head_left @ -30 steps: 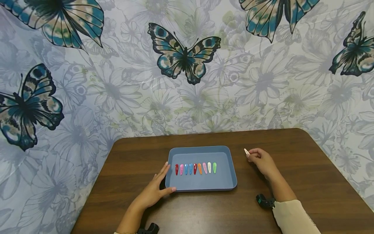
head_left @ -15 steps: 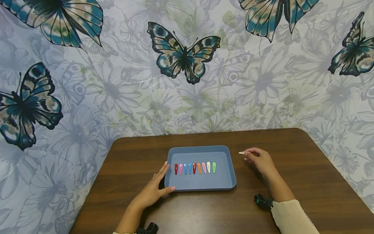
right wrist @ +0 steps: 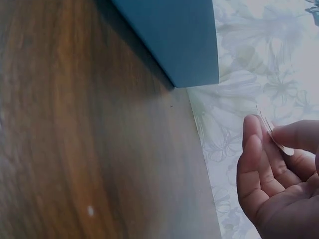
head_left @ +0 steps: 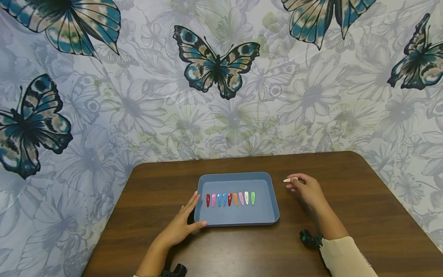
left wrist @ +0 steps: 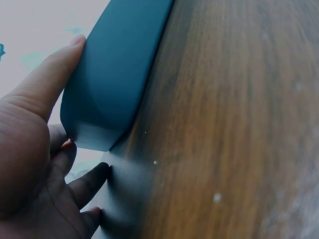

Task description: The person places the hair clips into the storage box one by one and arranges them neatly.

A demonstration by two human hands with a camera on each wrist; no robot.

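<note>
A blue tray (head_left: 238, 219) lies on the table with a single row of several snap hair clips (head_left: 230, 199) in red, pink, blue, orange, white and green. My left hand (head_left: 178, 229) touches the tray's left end, fingers spread, with the thumb at the near corner. In the left wrist view, the thumb meets the tray's rim (left wrist: 114, 64). To the tray's right, my right hand (head_left: 309, 192) pinches a pale snap hair clip (head_left: 287, 180) between thumb and fingers, above the table. The right wrist view shows that hair clip (right wrist: 286, 149) edge-on, partly covered by the thumb.
The brown wooden table (head_left: 242, 254) has rounded far corners. Behind its far edge hangs a pale floral cloth (head_left: 235, 127) with blue butterflies. A dark wrist device (head_left: 311, 239) sits on the right forearm, and another (head_left: 175, 270) on the left.
The pale hair clip has turned from slanting to nearly level in my right fingers, pointing toward the tray. My left hand and the row of clips keep their places.
</note>
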